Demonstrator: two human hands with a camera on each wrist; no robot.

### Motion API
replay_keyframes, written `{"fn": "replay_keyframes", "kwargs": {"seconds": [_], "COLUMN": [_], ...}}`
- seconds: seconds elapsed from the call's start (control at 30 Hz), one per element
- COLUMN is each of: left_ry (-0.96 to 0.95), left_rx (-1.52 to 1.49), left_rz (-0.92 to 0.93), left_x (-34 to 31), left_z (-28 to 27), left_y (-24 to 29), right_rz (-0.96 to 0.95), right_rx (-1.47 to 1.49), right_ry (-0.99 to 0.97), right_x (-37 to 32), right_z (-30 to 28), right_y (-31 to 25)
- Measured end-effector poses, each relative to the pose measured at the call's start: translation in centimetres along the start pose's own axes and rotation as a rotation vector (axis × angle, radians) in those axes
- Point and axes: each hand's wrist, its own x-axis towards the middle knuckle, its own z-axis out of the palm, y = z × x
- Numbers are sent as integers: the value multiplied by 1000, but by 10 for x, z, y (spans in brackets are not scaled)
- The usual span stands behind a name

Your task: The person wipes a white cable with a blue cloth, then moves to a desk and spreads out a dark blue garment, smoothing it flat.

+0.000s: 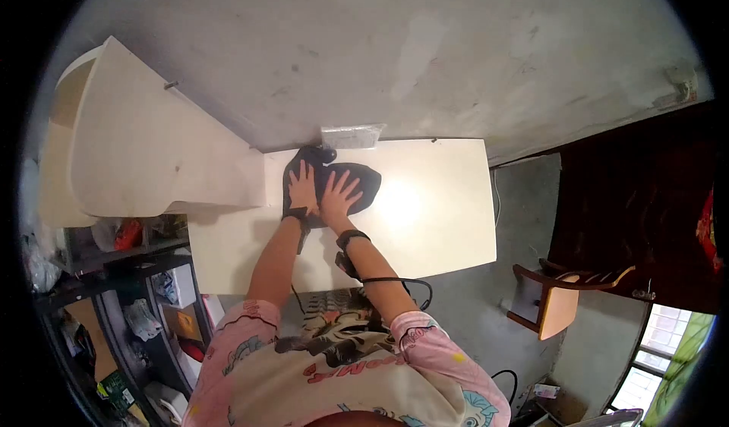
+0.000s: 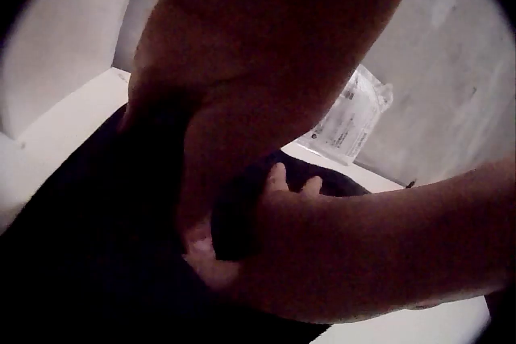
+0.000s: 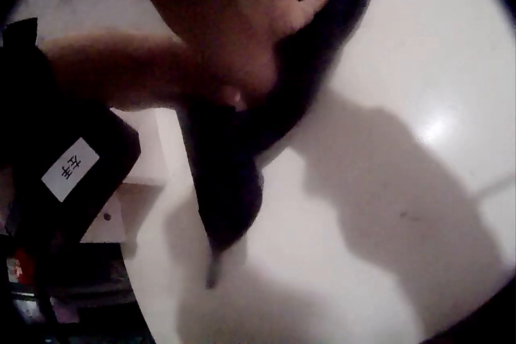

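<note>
A dark, soft-looking cloth item (image 1: 368, 182) with rounded lobes lies on the white tabletop (image 1: 437, 207). My left hand (image 1: 302, 193) rests on its left part, fingers spread and pointing to the wall. Close beside it, my right hand (image 1: 339, 198) presses on the right part, fingers also spread. In the left wrist view the dark item (image 2: 81, 207) spreads beneath both hands, whose thumbs come close together. A narrow end of the dark item (image 3: 230, 195) tapers toward the table's near side in the right wrist view. A small dark round knob (image 1: 329, 155) shows at its far edge.
A clear-wrapped package (image 1: 353, 136) leans against the wall at the table's back edge. To the left rises a white cabinet panel (image 1: 159, 135), with a dark shelf unit (image 1: 144, 328) holding various items below. A wooden chair (image 1: 554, 305) stands to the right.
</note>
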Motion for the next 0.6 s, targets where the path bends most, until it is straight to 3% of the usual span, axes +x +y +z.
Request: {"fn": "replay_keyframes", "kwargs": {"seconds": [0.07,0.13,0.17,0.2,0.27,0.47,0.6], "left_ry": [72,128,42,38,106,84,22], "left_rx": [1,27,39,43,42,-98,-95], "left_rz": [19,48,23,14,27,-46,-44], "left_x": [7,0,-6,-12,-10,-57,-107], "left_z": [18,11,1,-3,17,33,51], "left_y": [-11,-8,-5,-2,-12,-7,0], "right_rz": [-17,-37,-60,-42,-67,-191,-147], "right_rx": [21,-11,28,-59,39,18,-67], "right_ry": [-19,193,152,248,86,95,42], "right_x": [2,-3,-4,0,-8,-39,-91], "right_z": [0,5,1,14,-9,4,21], "right_y": [1,1,4,3,6,26,36]}}
